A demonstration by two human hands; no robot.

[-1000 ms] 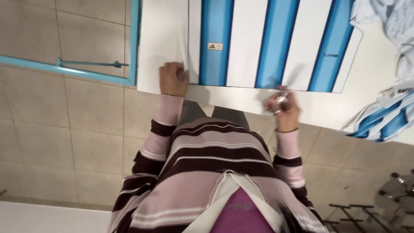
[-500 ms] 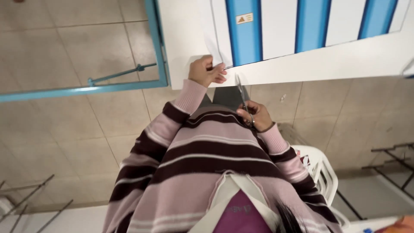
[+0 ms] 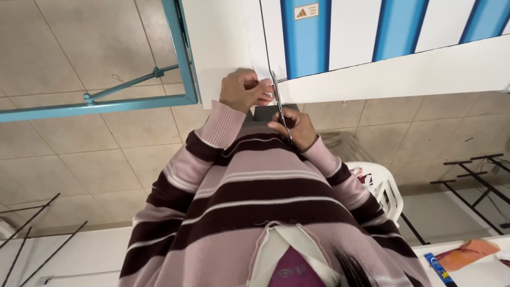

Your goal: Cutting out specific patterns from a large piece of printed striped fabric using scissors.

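Left hand (image 3: 245,91): fingers pinched on the near edge of the sheet (image 3: 366,32), a white sheet with blue stripes lying on the table (image 3: 425,69), just left of the blades.
Right hand (image 3: 295,126): fingers closed around the handles of the scissors (image 3: 279,106); blades point away from the body, into the sheet's edge along a dark line.
Nearby: white plastic chair (image 3: 385,186), blue frame (image 3: 180,58), tiled floor (image 3: 79,149).

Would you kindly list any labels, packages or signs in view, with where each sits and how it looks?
Small label: top of the view, on a blue stripe of the white sheet; rectangular, pale cream with an orange mark.
Tube: bottom right corner, lying on a white surface; slim, blue, small red and white markings.
Fine print: sheet's lower edge, beside the scissors; too small to make out.
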